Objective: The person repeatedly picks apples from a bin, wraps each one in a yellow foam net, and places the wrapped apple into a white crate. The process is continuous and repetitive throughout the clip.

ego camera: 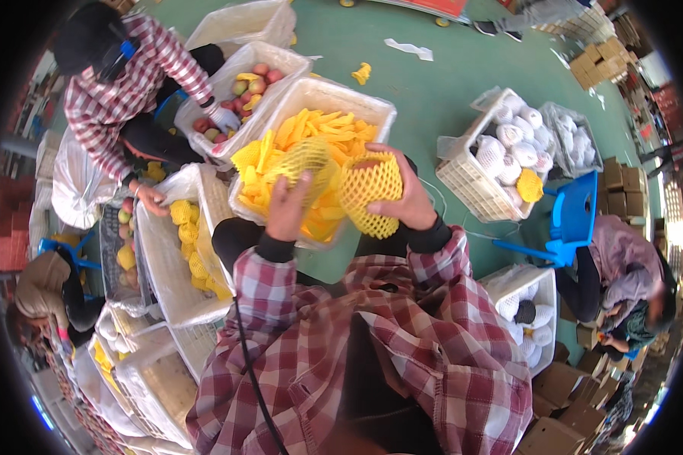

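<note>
My right hand (404, 190) grips a fruit in a yellow foam net sleeve (371, 190), its fingers around the top and side. Some reddish skin shows at the sleeve's upper opening. To its left, my left hand (287, 207) holds another yellow foam net sleeve (304, 165), blurred; whether anything is inside I cannot tell. Both hands are above a plastic-lined white crate (347, 99) heaped with loose yellow foam net sleeves (319, 128).
At the left a co-worker (142, 91) reaches into a lined crate of apples (256, 85). Yellow-netted fruit (188, 233) lies in another crate. On the right stand a crate of white-netted fruit (523, 133) and a blue plastic chair (572, 210). More people sit at both sides.
</note>
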`<state>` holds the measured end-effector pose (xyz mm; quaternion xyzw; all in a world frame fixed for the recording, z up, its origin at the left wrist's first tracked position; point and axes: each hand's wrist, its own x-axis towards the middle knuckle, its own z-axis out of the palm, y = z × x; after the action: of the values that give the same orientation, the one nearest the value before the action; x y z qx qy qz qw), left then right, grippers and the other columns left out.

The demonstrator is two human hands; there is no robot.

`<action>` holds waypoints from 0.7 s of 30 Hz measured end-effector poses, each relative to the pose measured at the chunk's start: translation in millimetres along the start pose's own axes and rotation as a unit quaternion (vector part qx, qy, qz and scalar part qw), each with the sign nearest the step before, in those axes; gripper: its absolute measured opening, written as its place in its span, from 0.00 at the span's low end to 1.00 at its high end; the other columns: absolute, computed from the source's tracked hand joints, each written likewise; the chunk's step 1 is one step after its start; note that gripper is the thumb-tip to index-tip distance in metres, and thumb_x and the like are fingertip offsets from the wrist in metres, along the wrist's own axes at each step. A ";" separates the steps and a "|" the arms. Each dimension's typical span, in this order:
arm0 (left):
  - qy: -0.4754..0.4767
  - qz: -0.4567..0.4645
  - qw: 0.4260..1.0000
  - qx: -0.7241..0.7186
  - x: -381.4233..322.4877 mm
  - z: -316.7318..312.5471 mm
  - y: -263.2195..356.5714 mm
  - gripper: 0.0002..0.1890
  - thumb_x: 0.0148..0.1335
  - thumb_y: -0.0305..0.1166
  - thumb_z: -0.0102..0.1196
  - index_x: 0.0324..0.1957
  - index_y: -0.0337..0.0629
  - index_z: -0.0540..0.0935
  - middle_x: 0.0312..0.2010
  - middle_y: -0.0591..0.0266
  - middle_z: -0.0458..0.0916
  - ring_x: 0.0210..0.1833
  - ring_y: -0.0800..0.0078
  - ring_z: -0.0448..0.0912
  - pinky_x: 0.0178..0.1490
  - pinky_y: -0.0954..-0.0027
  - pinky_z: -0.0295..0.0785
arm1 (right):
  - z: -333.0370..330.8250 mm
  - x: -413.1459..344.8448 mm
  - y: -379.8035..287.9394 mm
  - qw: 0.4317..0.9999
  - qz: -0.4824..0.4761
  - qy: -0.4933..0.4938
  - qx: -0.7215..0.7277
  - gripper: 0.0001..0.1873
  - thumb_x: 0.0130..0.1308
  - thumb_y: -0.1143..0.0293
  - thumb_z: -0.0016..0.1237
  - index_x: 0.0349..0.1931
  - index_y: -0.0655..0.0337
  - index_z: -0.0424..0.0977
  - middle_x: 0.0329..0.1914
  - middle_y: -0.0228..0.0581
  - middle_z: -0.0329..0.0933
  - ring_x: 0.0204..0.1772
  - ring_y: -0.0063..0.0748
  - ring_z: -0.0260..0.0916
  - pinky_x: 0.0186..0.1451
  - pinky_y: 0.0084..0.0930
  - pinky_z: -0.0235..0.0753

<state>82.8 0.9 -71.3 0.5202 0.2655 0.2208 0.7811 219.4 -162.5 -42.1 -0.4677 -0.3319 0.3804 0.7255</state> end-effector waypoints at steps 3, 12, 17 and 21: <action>-0.068 0.054 0.992 0.087 -15.8 6.8 -6.3 0.25 0.55 0.30 0.61 0.53 0.34 0.66 0.46 0.62 0.74 0.49 0.76 0.73 0.52 0.73 0.70 | 21.7 5.1 8.1 0.996 -0.022 -0.009 -0.091 0.46 0.41 0.71 0.67 0.62 0.65 0.54 0.56 0.39 0.65 0.59 0.29 0.64 0.62 0.27 0.65; -0.122 0.058 0.984 0.114 -36.2 2.8 16.0 0.43 0.38 0.32 0.74 0.55 0.33 0.61 0.49 0.59 0.71 0.52 0.73 0.71 0.54 0.70 0.70 | 40.7 11.2 21.1 0.997 -0.024 -0.055 -0.042 0.40 0.46 0.70 0.64 0.60 0.61 0.57 0.56 0.43 0.64 0.59 0.32 0.63 0.62 0.29 0.65; -0.122 0.045 0.982 0.136 -37.8 -3.9 18.5 0.44 0.37 0.32 0.75 0.55 0.33 0.62 0.49 0.59 0.71 0.52 0.74 0.72 0.53 0.69 0.70 | 36.6 12.4 16.7 0.954 -0.088 -0.071 -0.278 0.39 0.49 0.64 0.64 0.59 0.64 0.57 0.58 0.42 0.62 0.62 0.32 0.60 0.64 0.29 0.61; -0.108 0.075 0.985 0.111 -41.0 -8.1 19.3 0.42 0.38 0.31 0.74 0.54 0.33 0.63 0.51 0.57 0.71 0.53 0.74 0.71 0.53 0.70 0.70 | 26.4 21.7 18.4 0.955 -0.127 -0.052 -0.262 0.32 0.59 0.56 0.54 0.58 0.64 0.59 0.60 0.41 0.62 0.63 0.32 0.59 0.64 0.31 0.60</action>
<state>45.0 -12.0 -48.4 0.6429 0.1624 0.1905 0.7239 203.5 -127.5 -47.4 -0.5750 -0.5141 0.2081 0.6015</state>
